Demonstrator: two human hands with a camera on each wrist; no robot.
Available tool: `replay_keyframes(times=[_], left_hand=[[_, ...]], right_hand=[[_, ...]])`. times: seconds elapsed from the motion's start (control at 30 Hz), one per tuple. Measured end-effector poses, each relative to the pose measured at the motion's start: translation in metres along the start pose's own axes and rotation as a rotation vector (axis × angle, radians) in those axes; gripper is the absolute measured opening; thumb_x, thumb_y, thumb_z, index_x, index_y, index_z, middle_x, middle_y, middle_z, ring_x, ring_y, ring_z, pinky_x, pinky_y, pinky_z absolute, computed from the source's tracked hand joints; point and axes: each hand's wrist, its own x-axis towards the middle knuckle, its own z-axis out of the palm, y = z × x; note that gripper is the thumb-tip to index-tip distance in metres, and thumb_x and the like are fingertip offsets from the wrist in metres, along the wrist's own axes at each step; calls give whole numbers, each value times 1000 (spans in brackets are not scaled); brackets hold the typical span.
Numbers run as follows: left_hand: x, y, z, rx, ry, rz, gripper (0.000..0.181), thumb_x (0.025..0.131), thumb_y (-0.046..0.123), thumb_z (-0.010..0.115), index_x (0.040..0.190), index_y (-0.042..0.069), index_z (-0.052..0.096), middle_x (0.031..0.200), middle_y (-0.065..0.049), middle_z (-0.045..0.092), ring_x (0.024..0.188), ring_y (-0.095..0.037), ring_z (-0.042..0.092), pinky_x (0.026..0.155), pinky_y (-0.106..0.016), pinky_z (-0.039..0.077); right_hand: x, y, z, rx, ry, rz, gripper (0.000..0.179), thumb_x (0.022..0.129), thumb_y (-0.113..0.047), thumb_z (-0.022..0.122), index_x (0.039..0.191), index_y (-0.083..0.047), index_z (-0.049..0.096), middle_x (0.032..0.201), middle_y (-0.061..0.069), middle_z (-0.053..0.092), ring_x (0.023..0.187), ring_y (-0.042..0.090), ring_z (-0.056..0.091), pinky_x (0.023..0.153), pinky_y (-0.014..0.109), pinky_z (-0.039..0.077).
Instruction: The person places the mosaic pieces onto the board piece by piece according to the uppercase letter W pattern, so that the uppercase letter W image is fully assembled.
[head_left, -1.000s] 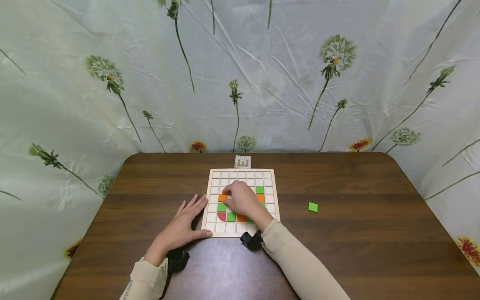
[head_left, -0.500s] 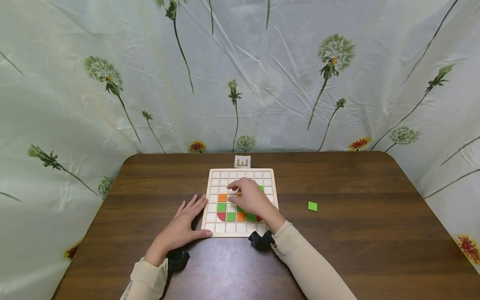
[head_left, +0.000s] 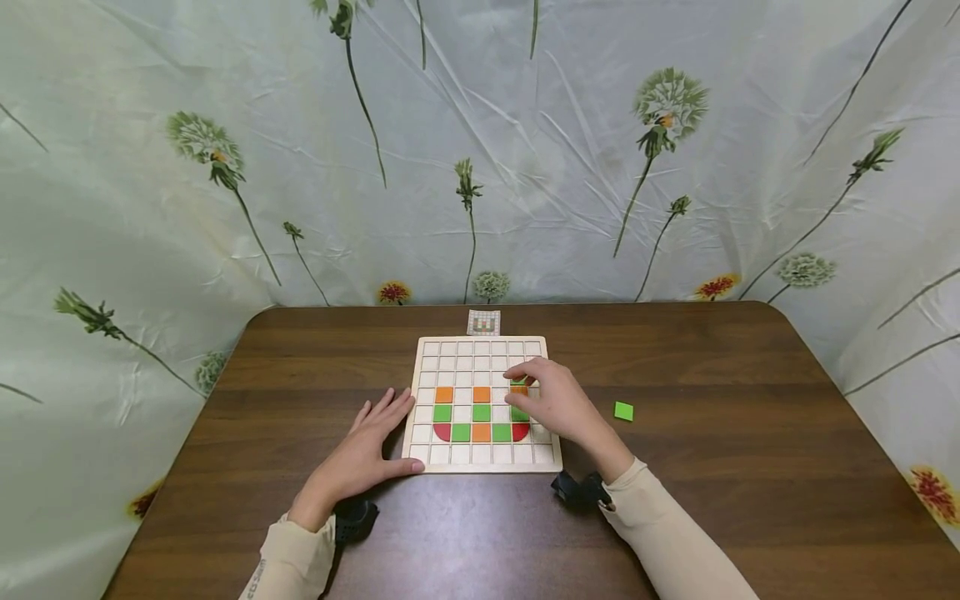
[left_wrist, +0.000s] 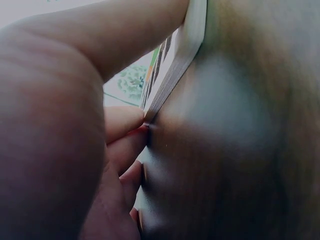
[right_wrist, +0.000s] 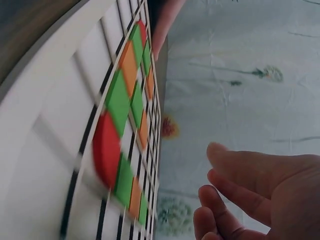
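Note:
A pale wooden grid board lies on the table with several green, orange and red tiles in its squares. My left hand rests straight-fingered along the board's left edge, its thumb at the near left corner. In the left wrist view the thumb and fingers touch the board's side. Over the board's right part, my right hand has loosely bent fingers and partly hides a green tile and an orange one. No tile shows between its fingers in the right wrist view. A red rounded tile appears there, nearer the camera.
A loose green tile lies on the brown table, right of the board. A small card printed with a grid pattern lies just beyond the board's far edge. A flowered curtain hangs behind the table.
My right hand has moved rightward from the left and middle columns to the right column, uncovering the middle orange and green tiles. My left hand has stayed in place.

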Motion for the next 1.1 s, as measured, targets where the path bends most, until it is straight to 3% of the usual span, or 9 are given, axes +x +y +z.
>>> replay_keyframes(times=[0.37,0.9,1.1], left_hand=[[1,1,-1,6,1,3,105,80,53,81,159,8,30,165,-8,24,154,-33,11,121,-59,2],[0,0,0,6,-4,-2,104,80,53,81,159,8,30,165,-8,24,154,-33,11,121,-59,2],[0,1,0,2,-6,-4,104,80,53,81,159,8,30,165,-9,24,154,-33,11,120,-59,2]], right_hand=[[-34,34,-34,25,47,93,33,88,-13,77,119,-4,72,102,8,66,89,25,57,70,33,46],[-76,86,-68,-42,106,177,42,88,-21,79,125,-4,68,111,12,65,92,24,57,67,33,46],[-85,96,-74,-9,70,220,45,90,-18,76,129,0,64,119,16,65,101,28,58,77,38,48]])
